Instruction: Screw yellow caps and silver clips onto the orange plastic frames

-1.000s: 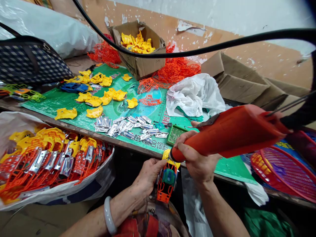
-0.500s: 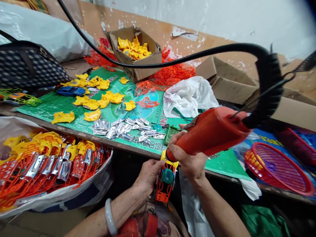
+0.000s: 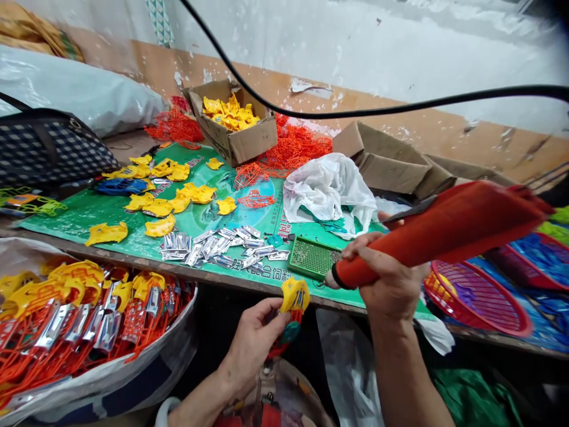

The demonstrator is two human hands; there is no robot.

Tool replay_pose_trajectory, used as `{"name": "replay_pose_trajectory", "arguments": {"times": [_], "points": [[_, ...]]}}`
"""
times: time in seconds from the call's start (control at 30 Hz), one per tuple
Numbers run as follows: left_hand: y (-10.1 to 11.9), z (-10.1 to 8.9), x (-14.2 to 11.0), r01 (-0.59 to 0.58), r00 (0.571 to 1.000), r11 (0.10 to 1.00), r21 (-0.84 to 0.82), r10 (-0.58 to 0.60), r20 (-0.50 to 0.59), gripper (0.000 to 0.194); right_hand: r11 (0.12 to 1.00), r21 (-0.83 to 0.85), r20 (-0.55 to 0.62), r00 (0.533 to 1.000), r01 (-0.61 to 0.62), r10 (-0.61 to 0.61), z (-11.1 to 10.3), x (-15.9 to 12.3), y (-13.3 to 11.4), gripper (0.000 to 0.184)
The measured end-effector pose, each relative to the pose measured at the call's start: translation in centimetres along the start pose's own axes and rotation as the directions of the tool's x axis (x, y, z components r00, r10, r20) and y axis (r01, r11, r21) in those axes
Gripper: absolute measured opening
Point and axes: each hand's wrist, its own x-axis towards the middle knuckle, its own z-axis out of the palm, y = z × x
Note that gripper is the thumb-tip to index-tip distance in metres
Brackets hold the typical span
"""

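My left hand (image 3: 254,338) pinches a small toy car (image 3: 295,296) with a yellow front part, and some green and orange shows lower on it. The car is tilted upright in front of the table edge. My right hand (image 3: 393,281) is wrapped around a red electric screwdriver (image 3: 440,228), whose tip points left and down. That tip is beside a small green mesh tray (image 3: 306,261) of tiny screws, apart from the car. Silver metal-look parts (image 3: 216,246) lie in a pile left of the tray.
Yellow parts (image 3: 191,193) are scattered across the green mat (image 3: 146,246). Behind them stands a cardboard box (image 3: 253,142) between orange frames (image 3: 300,145). A white plastic bag (image 3: 329,184) lies centrally. At left is a full sack (image 3: 178,332); at right, a red basket (image 3: 498,314). A black cable (image 3: 355,112) crosses above.
The screwdriver has come off the car and swung right, its tip now beside the green tray. My left hand has moved slightly left, tilting the car's yellow part up. The view has shifted right.
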Motion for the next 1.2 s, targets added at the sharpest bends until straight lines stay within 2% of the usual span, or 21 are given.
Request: {"name": "replay_pose_trajectory", "arguments": {"times": [0.03, 0.07, 0.1, 0.13, 0.17, 0.2, 0.23, 0.3, 0.37, 0.53, 0.7, 0.83, 0.9, 0.93, 0.97, 1.0, 1.03, 1.07, 1.1, 1.13, 1.2], "points": [[0.3, -0.4, -0.3, -0.229, 0.972, 0.950, 0.212, 0.235, -0.002, 0.013, 1.000, 0.002, -0.008, 1.000, 0.005, -0.005, -0.4, 0.2, -0.3, 0.033], [0.5, -0.8, -0.5, -0.448, 0.881, 0.796, 0.407, 0.471, 0.047, 0.016, 1.000, 0.004, -0.013, 1.000, 0.004, -0.004, -0.7, 0.3, -0.4, 0.037], [0.6, -1.2, -0.7, -0.605, 0.742, 0.573, 0.553, 0.658, 0.131, 0.021, 1.000, 0.004, -0.015, 1.000, -0.001, 0.001, -1.0, 0.3, -0.4, 0.039], [0.6, -1.4, -0.9, -0.684, 0.597, 0.344, 0.643, 0.770, 0.224, 0.025, 1.000, 0.004, -0.015, 1.000, -0.010, 0.010, -1.3, 0.3, -0.3, 0.041], [0.5, -1.6, -1.0, -0.703, 0.483, 0.158, 0.694, 0.822, 0.302, 0.028, 1.000, 0.004, -0.013, 1.000, -0.018, 0.018, -1.4, 0.1, -0.2, 0.042], [0.4, -1.8, -1.0, -0.688, 0.414, 0.032, 0.725, 0.837, 0.357, 0.029, 1.000, 0.001, -0.011, 1.000, -0.028, 0.028, -1.5, -0.1, 0.0, 0.043], [0.3, -1.8, -1.1, -0.666, 0.385, -0.041, 0.744, 0.836, 0.391, 0.028, 0.999, -0.004, -0.006, 0.999, -0.037, 0.036, -1.6, -0.3, 0.1, 0.045], [0.2, -1.9, -1.2, -0.639, 0.385, -0.097, 0.763, 0.818, 0.427, 0.027, 0.999, -0.011, 0.012, 0.999, -0.046, 0.046, -1.5, -0.8, 0.4, 0.047], [0.3, -1.9, -1.3, -0.629, 0.400, -0.117, 0.768, 0.799, 0.449, 0.027, 0.999, -0.008, 0.034, 0.998, -0.046, 0.046, -1.3, -1.1, 0.5, 0.046], [1.0, -2.2, -1.7, -0.610, 0.389, -0.159, 0.777, 0.794, 0.468, 0.027, 0.998, 0.017, 0.052, 0.997, -0.062, 0.061, -0.8, -1.5, 0.1, 0.045], [0.5, -2.4, -1.6, -0.621, 0.360, -0.132, 0.773, 0.828, 0.430, 0.026, 0.996, 0.038, 0.059, 0.995, -0.078, 0.076, -0.6, -1.9, -0.1, 0.048], [0.5, -2.3, -1.8, -0.632, 0.406, -0.039, 0.774, 0.834, 0.374, 0.024, 0.995, 0.018, 0.048, 0.994, -0.096, 0.095, -0.4, -2.2, 0.2, 0.050], [0.9, -2.4, -1.9, -0.661, 0.477, 0.135, 0.738, 0.835, 0.274, 0.025, 0.995, 0.010, 0.037, 0.994, -0.100, 0.099, -0.3, -2.2, 0.2, 0.050], [1.0, -2.4, -2.0, -0.660, 0.556, 0.290, 0.693, 0.809, 0.190, 0.023, 0.994, 0.012, 0.038, 0.994, -0.106, 0.106, -0.2, -2.2, 0.1, 0.050], [1.2, -2.4, -2.0, -0.617, 0.675, 0.491, 0.615, 0.732, 0.093, 0.019, 0.992, 0.023, 0.046, 0.992, -0.120, 0.119, 0.0, -2.3, 0.0, 0.048], [1.4, -2.4, -1.9, -0.512, 0.810, 0.709, 0.484, 0.587, -0.003, 0.015, 0.989, 0.044, 0.064, 0.988, -0.143, 0.140, 0.2, -2.4, -0.2, 0.047], [1.6, -2.5, -1.9, -0.344, 0.923, 0.892, 0.293, 0.379, -0.071, 0.013, 0.983, 0.075, 0.096, 0.982, -0.170, 0.163, 0.5, -2.6, -0.5, 0.044], [1.7, -2.5, -1.8, -0.138, 0.985, 0.989, 0.060, 0.143, -0.095, 0.012, 0.973, 0.108, 0.138, 0.972, -0.204, 0.188, 0.8, -2.8, -0.8, 0.041], [1.8, -2.6, -1.7, 0.047, 0.996, 0.985, -0.167, -0.060, -0.073, 0.015, 0.962, 0.139, 0.188, 0.960, -0.237, 0.210, 1.2, -3.1, -1.1, 0.037], [2.0, -2.7, -1.6, 0.167, 0.981, 0.921, -0.352, -0.190, -0.031, 0.019, 0.950, 0.159, 0.238, 0.945, -0.267, 0.226, 1.6, -3.5, -1.4, 0.034], [2.2, -2.9, -1.5, 0.243, 0.959, 0.789, -0.565, -0.283, 0.017, 0.025, 0.937, 0.165, 0.323, 0.915, -0.307, 0.242, 2.7, -4.3, -1.8, 0.029]]}}
